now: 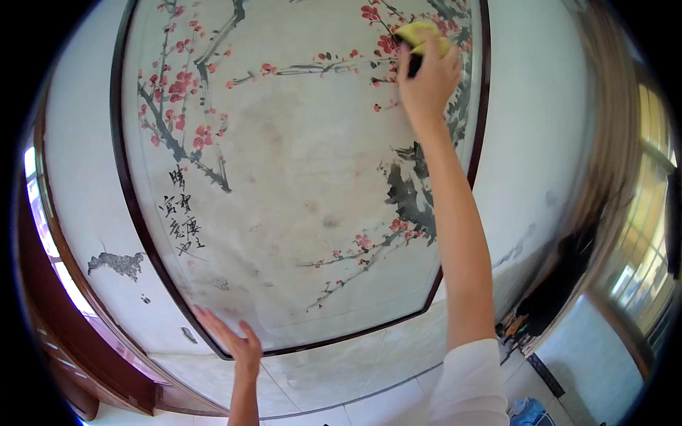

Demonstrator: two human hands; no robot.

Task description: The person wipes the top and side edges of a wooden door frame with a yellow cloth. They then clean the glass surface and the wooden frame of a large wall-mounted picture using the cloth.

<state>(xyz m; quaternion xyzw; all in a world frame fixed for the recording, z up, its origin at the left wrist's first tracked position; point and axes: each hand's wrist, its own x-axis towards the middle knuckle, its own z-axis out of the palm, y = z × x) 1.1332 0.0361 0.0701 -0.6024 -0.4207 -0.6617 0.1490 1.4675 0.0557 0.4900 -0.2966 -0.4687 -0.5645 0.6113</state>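
Observation:
A large framed painting [298, 149] of red blossoms on dark branches hangs on the wall before me, with black brush writing at its lower left. Glare suggests a glazed surface, and dark smudges show in its middle. My right hand [430, 89] reaches to the upper right of the picture. Its fingers are closed on a yellow-and-black cloth [418, 34], pressed to the surface over the blossoms. Low on the left, my left hand [238, 343] rests with fingers stretched out at the bottom left corner of the dark frame [312, 346].
The white wall has a peeled grey patch [117, 265] left of the frame. Pale tiles [355, 366] line the wall below. At the right are a barred window [650, 220], a brown curtain [604, 113] and dark hanging fabric [561, 284]. A blue bag-like thing [529, 412] lies at lower right.

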